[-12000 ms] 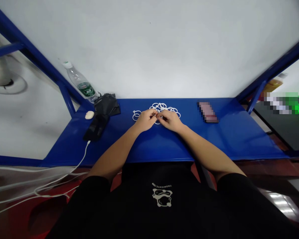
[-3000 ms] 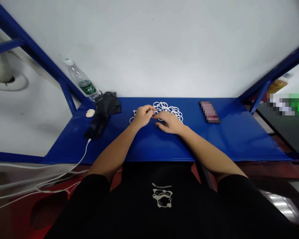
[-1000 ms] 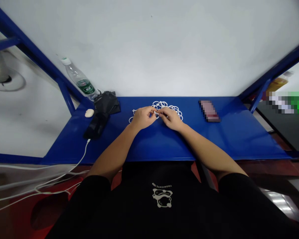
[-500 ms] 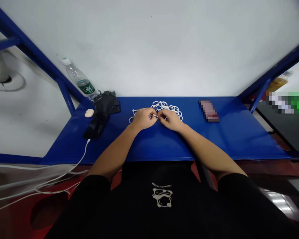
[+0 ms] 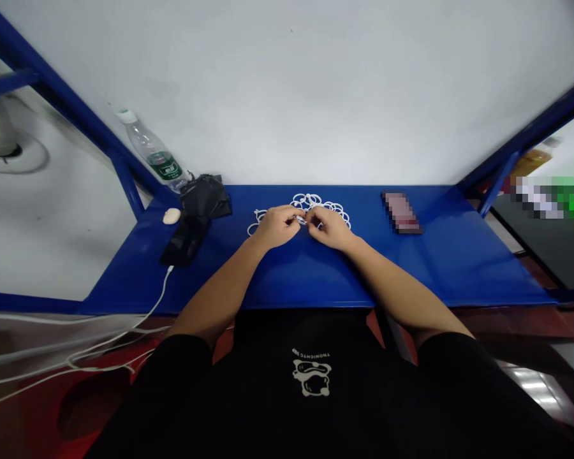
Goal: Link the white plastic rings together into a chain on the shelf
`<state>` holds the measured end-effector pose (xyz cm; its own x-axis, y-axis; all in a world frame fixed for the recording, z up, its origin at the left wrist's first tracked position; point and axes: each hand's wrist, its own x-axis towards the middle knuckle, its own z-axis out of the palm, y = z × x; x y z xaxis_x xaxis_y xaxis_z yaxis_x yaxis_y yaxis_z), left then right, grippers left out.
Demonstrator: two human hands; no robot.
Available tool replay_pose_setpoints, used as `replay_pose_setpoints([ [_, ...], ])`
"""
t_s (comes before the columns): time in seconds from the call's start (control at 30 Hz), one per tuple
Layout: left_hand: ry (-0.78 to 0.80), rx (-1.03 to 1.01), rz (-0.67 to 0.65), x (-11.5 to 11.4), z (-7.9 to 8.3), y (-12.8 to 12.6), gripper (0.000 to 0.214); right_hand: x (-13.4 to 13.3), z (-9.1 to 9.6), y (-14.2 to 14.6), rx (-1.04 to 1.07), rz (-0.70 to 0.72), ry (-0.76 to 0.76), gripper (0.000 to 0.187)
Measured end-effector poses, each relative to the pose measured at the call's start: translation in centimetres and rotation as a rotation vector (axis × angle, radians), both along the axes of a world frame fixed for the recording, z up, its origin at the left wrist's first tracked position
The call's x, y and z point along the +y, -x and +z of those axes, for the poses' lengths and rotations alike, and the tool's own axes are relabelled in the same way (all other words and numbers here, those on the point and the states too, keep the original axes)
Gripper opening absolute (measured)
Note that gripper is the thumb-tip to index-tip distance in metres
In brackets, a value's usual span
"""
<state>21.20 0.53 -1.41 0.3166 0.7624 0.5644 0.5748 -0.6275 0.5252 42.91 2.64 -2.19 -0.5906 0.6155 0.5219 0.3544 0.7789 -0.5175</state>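
Note:
My left hand (image 5: 279, 225) is closed in a pinch on a small white ring-like piece (image 5: 300, 220), partly hidden by the fingers. Opposite it, my right hand (image 5: 331, 227) is closed too, thumb and forefinger at the other end of the same piece. The fingertips of both hands nearly meet over the blue desk (image 5: 310, 274). Just behind the hands lies a loose pile of thin white rings (image 5: 335, 208), several of them overlapping. A few more white rings (image 5: 252, 228) show at the outer side of my left hand.
On the left are a clear bottle (image 5: 160, 162) with a green label, a crumpled black bag (image 5: 205, 196), a black item (image 5: 185, 241) and a cream rounded case (image 5: 171, 216). A white cable (image 5: 161, 294) hangs over the edge. To the right lies a phone (image 5: 402, 213).
My fingers have shifted slightly around the small white piece, and more of it shows between them. The ring pile and the other things have stayed in place.

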Motion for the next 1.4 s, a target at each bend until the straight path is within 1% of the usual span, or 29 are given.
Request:
replay_pose_setpoints([
  [0.17,0.012,0.033,-0.008,0.1,-0.3,-0.1,0.035,0.2,-0.3,0.0,-0.005,-0.003,0.008,0.013],
  [0.33,-0.030,0.033,-0.032,0.2,-0.6,-0.1,0.039,0.3,-0.3,-0.1,0.010,-0.011,0.009,0.012],
  [0.5,-0.072,0.059,-0.029,0.4,-0.8,-0.1,0.036,0.3,-0.1,-0.2,0.006,-0.019,0.011,0.013],
  [0.6,-0.071,0.082,-0.004,0.3,-0.7,0.0,0.029,0.2,-0.1,-0.1,-0.001,-0.007,0.008,0.013],
  [0.7,-0.074,0.083,0.048,0.1,-0.6,0.0,0.022,0.1,-0.2,0.0,-0.029,-0.007,0.017,0.013],
  [0.83,-0.059,0.069,0.079,0.2,-0.4,0.0,0.022,0.1,-0.4,0.1,-0.060,-0.005,0.024,0.013],
  [0.93,-0.014,0.053,0.113,0.5,-0.3,0.3,0.026,0.4,-0.2,0.0,-0.135,-0.042,-0.014,0.017],
  [1.1,0.057,0.063,0.174,1.1,-0.2,0.7,0.031,0.8,0.1,-0.1,-0.356,-0.121,-0.111,0.033],
  [1.23,0.100,0.099,0.177,1.2,-0.3,0.9,0.034,0.6,-0.5,0.2,-0.480,-0.095,-0.155,0.046],
  [1.33,0.096,0.108,0.152,1.3,-0.3,1.0,0.035,0.5,-1.0,0.4,-0.536,-0.062,-0.129,0.051],
  [1.4,0.081,0.110,0.130,1.4,-0.5,1.0,0.036,0.5,-0.9,0.5,-0.544,-0.074,-0.113,0.051],
])
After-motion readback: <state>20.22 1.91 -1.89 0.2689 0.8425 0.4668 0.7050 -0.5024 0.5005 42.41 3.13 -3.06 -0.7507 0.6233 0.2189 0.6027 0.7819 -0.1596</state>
